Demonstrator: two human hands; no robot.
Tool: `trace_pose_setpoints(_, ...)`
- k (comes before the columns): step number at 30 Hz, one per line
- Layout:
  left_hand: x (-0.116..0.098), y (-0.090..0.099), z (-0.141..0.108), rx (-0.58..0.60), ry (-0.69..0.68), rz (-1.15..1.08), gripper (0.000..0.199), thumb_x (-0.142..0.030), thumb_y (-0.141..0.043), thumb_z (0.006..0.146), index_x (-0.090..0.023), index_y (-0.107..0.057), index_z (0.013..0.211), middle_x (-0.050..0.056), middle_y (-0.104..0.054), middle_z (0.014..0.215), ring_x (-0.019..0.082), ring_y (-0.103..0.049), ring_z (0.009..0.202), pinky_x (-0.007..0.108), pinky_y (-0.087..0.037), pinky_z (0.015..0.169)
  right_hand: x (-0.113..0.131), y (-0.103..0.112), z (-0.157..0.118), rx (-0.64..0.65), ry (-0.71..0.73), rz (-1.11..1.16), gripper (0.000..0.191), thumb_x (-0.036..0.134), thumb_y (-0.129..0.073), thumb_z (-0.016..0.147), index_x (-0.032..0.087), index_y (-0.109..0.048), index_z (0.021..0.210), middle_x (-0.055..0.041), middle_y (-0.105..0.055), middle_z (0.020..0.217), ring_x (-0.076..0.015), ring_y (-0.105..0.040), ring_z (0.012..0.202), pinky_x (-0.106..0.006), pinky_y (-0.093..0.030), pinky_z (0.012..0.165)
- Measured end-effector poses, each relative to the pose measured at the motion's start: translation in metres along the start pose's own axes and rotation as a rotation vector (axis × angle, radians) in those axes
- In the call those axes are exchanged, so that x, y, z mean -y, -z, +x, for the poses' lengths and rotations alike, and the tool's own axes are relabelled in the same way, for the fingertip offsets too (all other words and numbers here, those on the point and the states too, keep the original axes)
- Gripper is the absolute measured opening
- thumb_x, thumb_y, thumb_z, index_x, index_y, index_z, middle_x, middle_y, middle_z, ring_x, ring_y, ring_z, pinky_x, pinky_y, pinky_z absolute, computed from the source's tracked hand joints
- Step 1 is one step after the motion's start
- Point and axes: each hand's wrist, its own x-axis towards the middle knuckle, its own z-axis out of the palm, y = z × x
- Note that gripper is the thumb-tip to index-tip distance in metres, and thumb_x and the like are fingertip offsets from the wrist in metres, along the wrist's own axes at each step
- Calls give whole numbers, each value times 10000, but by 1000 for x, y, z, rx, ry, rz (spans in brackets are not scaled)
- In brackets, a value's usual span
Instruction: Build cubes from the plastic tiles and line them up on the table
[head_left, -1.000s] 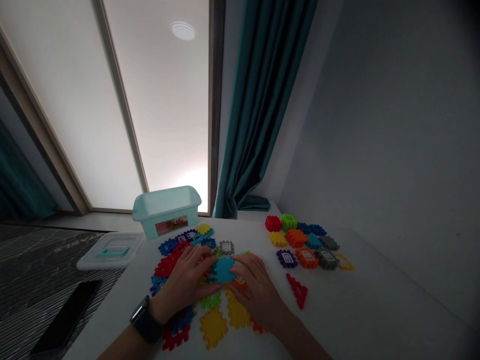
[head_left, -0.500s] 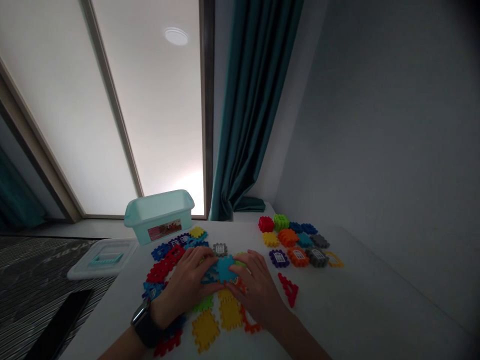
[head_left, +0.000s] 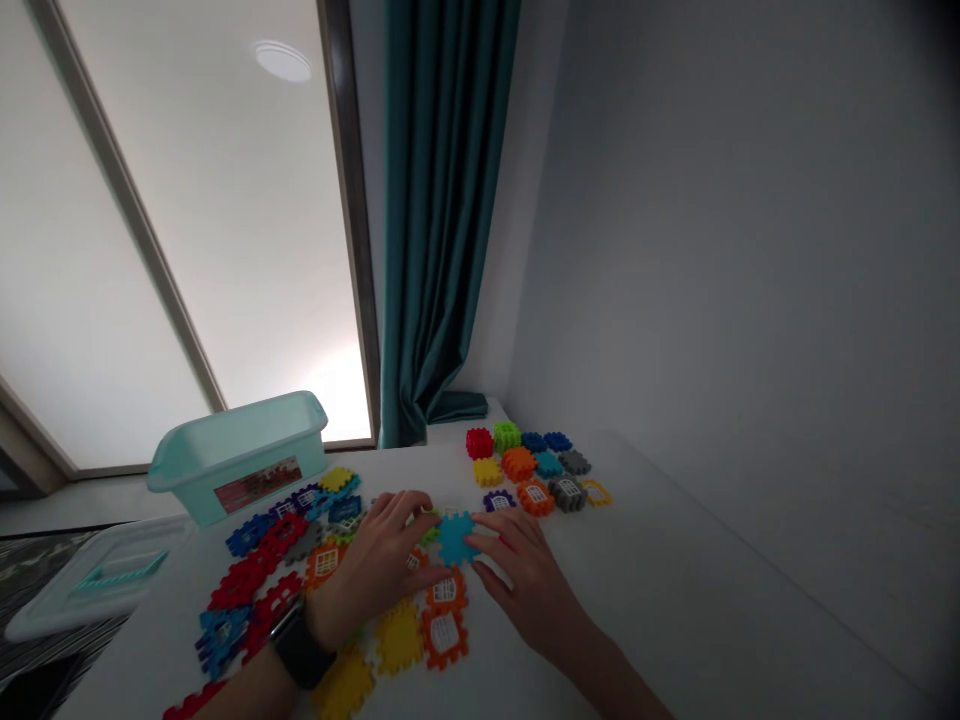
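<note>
A light-blue interlocking tile (head_left: 455, 540) with notched edges is above the table between my hands. My right hand (head_left: 529, 575) pinches its right edge between fingers and thumb. My left hand (head_left: 386, 555), wearing a black watch, is at the tile's left side, thumb and fingers apart; whether a fingertip touches the tile is unclear. Below lie orange window tiles (head_left: 444, 637) and yellow tiles (head_left: 400, 638). To the left are red tiles (head_left: 244, 582), blue tiles (head_left: 223, 635) and another orange tile (head_left: 325, 565). My left hand covers some pieces. A bit of red shows under my right hand.
Sorted stacks of coloured tiles (head_left: 519, 463) stand at the back right of the white table (head_left: 637, 600). A mint plastic bin (head_left: 247, 450) is at the back left, its clear lid (head_left: 97, 575) beside it. A teal curtain (head_left: 442, 220) hangs behind.
My view has turned to the right, so the scene sits further left. My left fingers have loosened from the light-blue tile, which both hands gripped before; my right hand keeps its edge.
</note>
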Motion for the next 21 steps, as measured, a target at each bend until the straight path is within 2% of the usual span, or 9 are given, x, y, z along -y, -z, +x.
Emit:
trace_pose_setpoints(5, -15, -24, 26, 26, -15, -58, 467, -413, -852, 740, -210, -642, 1104, 82, -615, 1104, 255, -629, 946, 401, -527, 835, -26, 21, -14, 23, -42, -2, 264, 128, -504, 957, 254, -624, 1156, -81, -670, 1230, -253, -599, 1159, -485, -479, 1006)
trace_pose_setpoints(11, -32, -49, 54, 64, -3, -115, 442, -378, -858, 745, -209, -639, 1090, 75, -620, 1103, 254, -617, 958, 401, -524, 852, -57, 38, -24, 6, -82, 7, 230, 149, -534, 951, 249, -641, 1128, -71, -697, 1181, -240, -614, 1144, -465, -475, 1016)
trace_pose_setpoints(15, -33, -62, 69, 87, -1, -115, 450, -411, -815, 788, -225, -630, 1153, 72, -621, 1128, 254, -618, 950, 396, -516, 830, -82, 43, -31, 1, -121, 24, 198, 189, -551, 952, 255, -652, 1109, -69, -709, 1156, -236, -632, 1124, -446, -500, 986)
trace_pose_setpoints(17, -31, -67, 74, 74, 3, -116, 410, -414, -760, 834, -229, -623, 1173, 71, -623, 1128, 244, -618, 934, 382, -511, 817, -98, 45, -34, -16, -151, 38, 169, 210, -554, 954, 249, -654, 1084, -74, -714, 1154, -238, -643, 1110, -454, -502, 982)
trace_pose_setpoints(21, -31, -76, 81, 110, 11, -128, 166, -284, -611, 921, -217, -640, 1071, 60, -646, 1053, 228, -622, 913, 363, -495, 806, -134, 50, -36, -44, -224, 56, 114, 248, -585, 946, 237, -659, 1032, -78, -724, 1140, -248, -654, 1094, -484, -486, 998)
